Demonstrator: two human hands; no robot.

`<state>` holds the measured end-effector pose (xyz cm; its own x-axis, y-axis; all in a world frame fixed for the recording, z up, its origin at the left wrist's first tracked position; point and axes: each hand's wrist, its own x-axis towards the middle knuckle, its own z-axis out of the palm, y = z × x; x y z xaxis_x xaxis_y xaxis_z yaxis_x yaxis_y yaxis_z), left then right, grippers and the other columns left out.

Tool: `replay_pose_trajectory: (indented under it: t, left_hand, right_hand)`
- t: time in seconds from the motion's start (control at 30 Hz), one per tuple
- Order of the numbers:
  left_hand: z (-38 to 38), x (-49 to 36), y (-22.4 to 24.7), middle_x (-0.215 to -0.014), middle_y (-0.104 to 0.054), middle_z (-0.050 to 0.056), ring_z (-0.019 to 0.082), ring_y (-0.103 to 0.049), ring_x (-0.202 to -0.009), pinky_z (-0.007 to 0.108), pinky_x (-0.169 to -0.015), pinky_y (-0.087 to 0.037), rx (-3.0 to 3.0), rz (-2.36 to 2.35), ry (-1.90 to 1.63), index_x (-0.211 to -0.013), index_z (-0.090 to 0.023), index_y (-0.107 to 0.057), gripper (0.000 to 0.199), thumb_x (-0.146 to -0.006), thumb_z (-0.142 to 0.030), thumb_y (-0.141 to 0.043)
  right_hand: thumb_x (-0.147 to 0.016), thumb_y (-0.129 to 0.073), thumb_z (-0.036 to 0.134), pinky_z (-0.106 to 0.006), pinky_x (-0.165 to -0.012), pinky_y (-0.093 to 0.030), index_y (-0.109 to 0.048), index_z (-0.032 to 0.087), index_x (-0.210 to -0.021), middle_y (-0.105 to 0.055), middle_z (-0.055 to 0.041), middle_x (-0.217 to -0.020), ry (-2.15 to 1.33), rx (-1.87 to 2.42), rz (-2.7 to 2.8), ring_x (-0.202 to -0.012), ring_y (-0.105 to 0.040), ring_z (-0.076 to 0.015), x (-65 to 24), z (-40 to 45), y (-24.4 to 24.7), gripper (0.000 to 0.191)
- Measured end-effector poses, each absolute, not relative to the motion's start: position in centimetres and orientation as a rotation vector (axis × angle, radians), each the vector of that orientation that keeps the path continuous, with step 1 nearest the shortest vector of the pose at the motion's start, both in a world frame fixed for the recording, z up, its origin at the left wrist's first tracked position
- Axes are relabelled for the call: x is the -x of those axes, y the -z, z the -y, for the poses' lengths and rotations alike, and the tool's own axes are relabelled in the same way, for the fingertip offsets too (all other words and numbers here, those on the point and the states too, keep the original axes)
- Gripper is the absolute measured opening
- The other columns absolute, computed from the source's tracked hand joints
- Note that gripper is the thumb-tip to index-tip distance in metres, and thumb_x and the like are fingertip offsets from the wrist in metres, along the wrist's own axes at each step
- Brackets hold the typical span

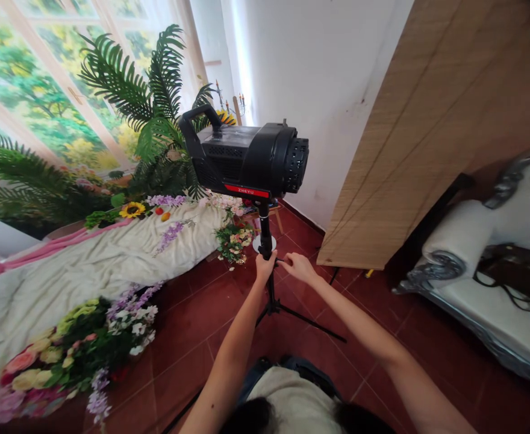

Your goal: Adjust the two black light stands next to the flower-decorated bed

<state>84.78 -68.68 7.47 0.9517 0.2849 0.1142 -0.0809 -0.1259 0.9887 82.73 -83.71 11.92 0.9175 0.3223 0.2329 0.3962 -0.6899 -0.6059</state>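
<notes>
A black studio light (247,157) with a top handle and a red "ZHEYU" label sits on an upright black light stand (265,232). My left hand (265,266) is wrapped round the stand's pole below the light. Just to its right, my right hand (297,267) pinches a small dark locking knob (280,261) at the side of the pole. The stand's spread legs (312,323) rest on the tiled floor below my hands. The far side of the pole is hidden behind my left hand.
A bed-like surface with cream cloth (193,232) and a flower arrangement (79,343) lies left. Palm leaves (156,90) rise behind the light. On the right are a bamboo blind (382,138) and a white armchair (459,232) with a brown bag (518,271).
</notes>
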Motion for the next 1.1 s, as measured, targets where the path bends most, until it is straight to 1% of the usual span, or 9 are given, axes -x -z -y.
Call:
replay_pose_trajectory:
  t: [0.07, 0.13, 0.37, 0.57, 0.63, 0.8, 0.9, 1.0, 1.1]
  left_hand:
    - [68.7, -84.8, -7.4, -0.062, -0.059, 0.003, 0.014, -0.057, -0.061, 0.024, -0.059, -0.046, -1.674, -0.159, -0.308, -0.066, -0.014, -0.06, 0.032, -0.068, -0.046, -0.062]
    - [68.8, -84.9, -7.3, -0.062, -0.058, 0.002, 0.013, -0.056, -0.06, 0.024, -0.059, -0.046, -1.66, -0.155, -0.315, -0.066, -0.014, -0.06, 0.032, -0.068, -0.046, -0.062]
    - [69.4, -84.5, -7.7, -0.064, -0.058, 0.003, 0.013, -0.055, -0.06, 0.023, -0.059, -0.045, -1.627, -0.169, -0.351, -0.071, -0.013, -0.059, 0.033, -0.067, -0.045, -0.064]
    - [69.7, -82.1, -7.3, -0.094, -0.063, 0.007, 0.015, -0.06, -0.085, 0.025, -0.076, -0.047, -1.516, -0.137, -0.401, -0.096, -0.016, -0.059, 0.036, -0.071, -0.042, -0.062]
    - [68.5, -79.7, -5.7, -0.096, -0.064, 0.008, 0.014, -0.061, -0.084, 0.026, -0.076, -0.048, -1.469, -0.175, -0.376, -0.098, -0.016, -0.058, 0.036, -0.072, -0.04, -0.061]
    - [62.6, -67.5, 2.2, -0.066, -0.065, 0.005, 0.014, -0.061, -0.058, 0.027, -0.06, -0.049, -1.381, -0.581, -0.084, -0.075, -0.011, -0.061, 0.027, -0.069, -0.037, -0.061]
    - [58.3, -57.4, 6.6, -0.056, -0.062, 0.002, 0.012, -0.059, -0.052, 0.024, -0.056, -0.048, -1.353, -0.926, -0.052, -0.068, -0.011, -0.061, 0.021, -0.069, -0.032, -0.06]
    - [54.4, -46.8, 8.6, -0.053, -0.061, 0.002, 0.012, -0.058, -0.049, 0.024, -0.054, -0.047, -1.264, -1.195, -0.144, -0.064, -0.012, -0.06, 0.018, -0.069, -0.029, -0.059]
    - [51.4, -36.6, 8.8, -0.051, -0.061, 0.001, 0.013, -0.059, -0.047, 0.023, -0.051, -0.046, -1.16, -1.396, -0.228, -0.061, -0.013, -0.059, 0.017, -0.068, -0.029, -0.06]
  right_hand:
    - [-0.08, -0.049, 0.054, -0.022, -0.053, -0.032, -0.06, 0.017, -0.062, -0.059, -0.0016, -0.058, 0.032, 2.244, 0.455, -0.052, -0.049, -0.0117, -83.2, 83.7, -11.6, 0.042]
    - [-0.079, -0.048, 0.055, -0.021, -0.05, -0.031, -0.06, 0.016, -0.057, -0.059, -0.0006, -0.053, -0.036, 2.117, 0.433, -0.048, -0.047, -0.0104, -83.5, 83.7, -11.2, 0.046]
    - [-0.075, -0.053, 0.056, -0.02, -0.049, -0.033, -0.06, 0.017, -0.059, -0.064, -0.002, -0.056, 0.03, 2.051, 0.389, -0.048, -0.049, -0.0109, -83.7, 83.9, -9.8, 0.043]
    - [-0.078, -0.048, 0.058, -0.021, -0.054, -0.036, -0.058, 0.018, -0.063, -0.064, -0.0038, -0.06, 0.167, 2.101, 0.323, -0.054, -0.054, -0.0127, -82.6, 83.7, -9.0, 0.044]
    - [-0.078, -0.046, 0.059, -0.022, -0.057, -0.038, -0.057, 0.018, -0.063, -0.064, -0.0042, -0.061, 0.199, 2.11, 0.3, -0.056, -0.054, -0.0133, -81.9, 83.5, -9.0, 0.045]
    - [-0.079, -0.043, 0.06, -0.024, -0.063, -0.04, -0.055, 0.018, -0.069, -0.064, -0.0058, -0.065, 0.317, 2.103, 0.21, -0.06, -0.055, -0.0151, -80.1, 82.4, -8.3, 0.045]
    - [-0.079, -0.044, 0.059, -0.026, -0.064, -0.041, -0.053, 0.018, -0.072, -0.062, -0.0074, -0.067, 0.449, 2.081, 0.088, -0.061, -0.055, -0.0165, -79.0, 81.2, -7.3, 0.043]
    - [-0.08, -0.045, 0.054, -0.028, -0.06, -0.044, -0.053, 0.016, -0.087, -0.062, -0.0087, -0.071, 0.539, 1.943, -0.104, -0.062, -0.058, -0.0182, -77.0, 79.0, -5.9, 0.04]
    - [-0.08, -0.044, 0.045, -0.028, -0.053, -0.046, -0.051, 0.015, -0.1, -0.062, -0.0094, -0.075, 0.471, 1.813, -0.204, -0.059, -0.06, -0.0186, -72.7, 75.3, -3.9, 0.037]
